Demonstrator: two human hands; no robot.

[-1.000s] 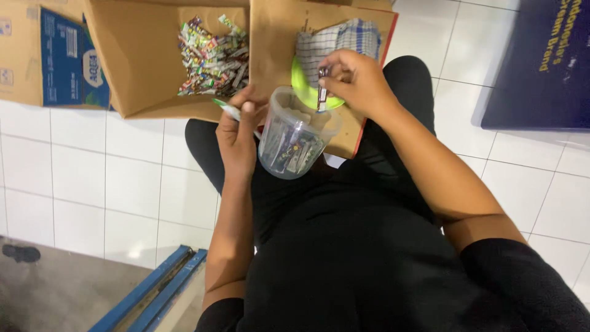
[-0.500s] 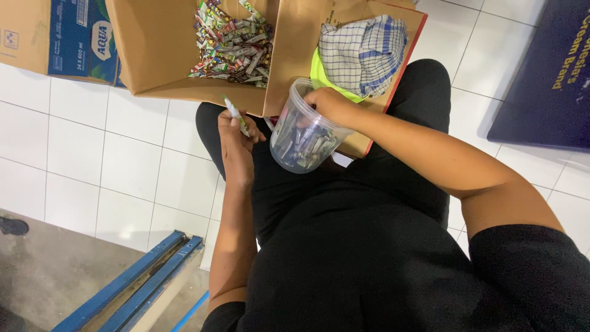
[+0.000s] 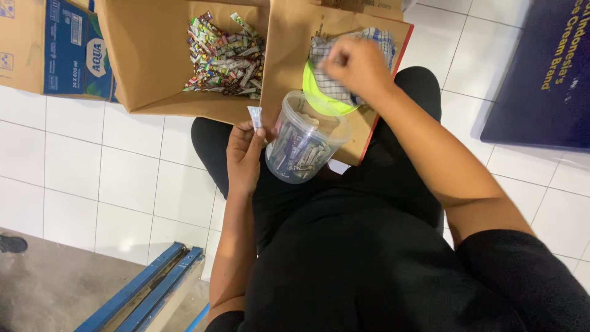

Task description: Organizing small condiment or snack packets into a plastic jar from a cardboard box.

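Observation:
A clear plastic jar (image 3: pixel 305 145) with several small wrapped sachets in it rests on my lap, tilted toward the boxes. My left hand (image 3: pixel 245 156) is beside it on the left and pinches one small grey-white sachet (image 3: pixel 254 117) upright between thumb and fingers. My right hand (image 3: pixel 358 66) is raised above a checked cloth (image 3: pixel 324 50) and a yellow-green object (image 3: pixel 324 102) inside the right cardboard box (image 3: pixel 289 55); its fingers are curled and blurred, and whether anything is in them is hidden.
An open cardboard box (image 3: pixel 150 61) at upper left holds a heap of colourful sachets (image 3: pixel 226 56). A blue-printed carton (image 3: pixel 72 49) stands at far left. A dark blue panel (image 3: pixel 541 80) lies at right. Blue metal bars (image 3: pixel 144 286) cross the floor at lower left.
My right hand has lifted out of the jar's mouth and moved up over the checked cloth. My left hand has stayed beside the jar with the sachet.

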